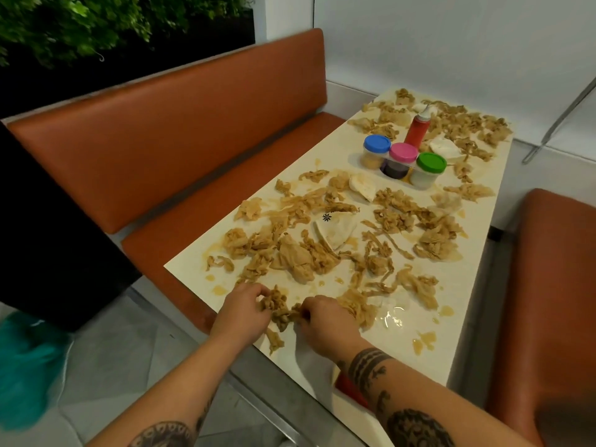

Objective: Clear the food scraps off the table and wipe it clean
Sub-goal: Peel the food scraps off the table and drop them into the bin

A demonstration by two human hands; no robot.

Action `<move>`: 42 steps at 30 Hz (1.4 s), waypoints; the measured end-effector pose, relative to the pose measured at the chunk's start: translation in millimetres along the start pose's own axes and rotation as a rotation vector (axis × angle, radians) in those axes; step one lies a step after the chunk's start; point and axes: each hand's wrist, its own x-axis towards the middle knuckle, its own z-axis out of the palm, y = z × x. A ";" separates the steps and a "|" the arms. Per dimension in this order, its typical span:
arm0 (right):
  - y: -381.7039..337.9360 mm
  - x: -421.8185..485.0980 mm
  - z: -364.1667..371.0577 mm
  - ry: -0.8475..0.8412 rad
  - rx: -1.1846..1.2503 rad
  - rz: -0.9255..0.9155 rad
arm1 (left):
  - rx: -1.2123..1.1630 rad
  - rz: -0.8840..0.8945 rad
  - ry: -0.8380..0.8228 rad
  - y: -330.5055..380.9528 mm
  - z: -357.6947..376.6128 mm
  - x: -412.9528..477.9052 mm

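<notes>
A clump of stringy, tan food scraps (280, 312) is pinched from both sides by the left hand (242, 312) and the right hand (327, 324), fingers curled, at the near edge of the cream table (403, 359). Beyond the hands, more shreds, flatbread wedges (335, 232) and oily puddles (394, 314) are spread. Farther off, three lidded jars (403, 153) holding yellow, dark and white contents are grouped before a red squeeze bottle (417, 129).

Pretty even indoor light, soft and from overhead, so barely any hard shadows on the desk (477, 285). White glare pops off the wet patch (392, 314) near the front edge. Fisheye bends the bench (180, 124) into a curve. The teal shape (29, 359) bottom left is smeared, the bottom right corner goes dark and mushy, and the plants (64, 24) sit dim.
</notes>
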 end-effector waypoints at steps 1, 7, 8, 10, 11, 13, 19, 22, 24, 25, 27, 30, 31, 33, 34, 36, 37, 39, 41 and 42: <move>1.6 0.7 -4.2 0.023 0.056 0.014 | 0.000 0.006 -0.008 0.4 0.8 1.7; 2.1 -3.6 -41.5 0.113 0.648 0.157 | -0.005 -0.011 -0.032 3.4 4.7 7.5; 1.9 -3.7 -45.9 0.121 0.783 0.199 | -0.045 -0.019 -0.020 5.4 4.1 8.2; 1.3 -3.4 -53.2 0.129 1.062 0.275 | -0.168 -0.032 0.006 10.8 1.8 10.1; -0.1 -3.3 -56.0 0.125 1.187 0.304 | -0.241 -0.037 0.011 13.7 0.4 11.9; -1.8 -2.9 -59.0 0.116 1.342 0.350 | -0.378 -0.049 0.015 20.4 -3.4 15.0; -4.2 4.0 -52.0 0.125 1.505 0.549 | -0.791 -0.125 -0.011 38.9 -16.8 18.8; -8.1 5.7 -43.8 0.044 1.454 0.616 | -0.983 -0.174 -0.009 45.8 -24.1 17.7; -11.7 6.7 -36.5 -0.002 1.343 0.606 | -1.113 -0.187 0.001 48.3 -27.6 15.6; -13.9 8.1 -32.8 -0.005 1.263 0.585 | -1.157 -0.190 0.018 48.5 -28.9 14.6; -18.4 11.9 -25.0 -0.003 1.084 0.515 | -1.224 -0.210 0.056 46.6 -31.3 13.7; -23.8 17.3 -14.1 0.013 0.738 0.358 | -1.322 -0.264 0.084 43.0 -34.3 13.9; -25.7 19.0 -9.7 0.012 0.622 0.304 | -1.337 -0.287 0.098 41.7 -34.5 13.9; -31.1 20.6 -1.7 -0.002 0.443 0.217 | -1.352 -0.316 0.131 38.3 -33.1 12.3; -34.1 20.2 1.5 -0.008 0.374 0.181 | -1.358 -0.321 0.142 35.9 -31.7 11.0; -37.9 19.9 8.1 -0.023 0.234 0.098 | -1.361 -0.330 0.148 30.7 -29.4 8.1; -37.9 20.9 12.4 -0.039 0.150 0.066 | -1.366 -0.340 0.149 27.9 -28.7 7.3; -39.3 22.0 18.9 -0.056 -0.030 0.031 | -1.383 -0.373 0.160 21.3 -27.8 6.6; -40.3 21.9 22.9 -0.052 -0.132 -0.007 | -1.388 -0.401 0.186 15.8 -28.3 6.2; -40.1 22.2 24.3 -0.048 -0.153 -0.032 | -1.383 -0.407 0.204 13.4 -28.8 6.3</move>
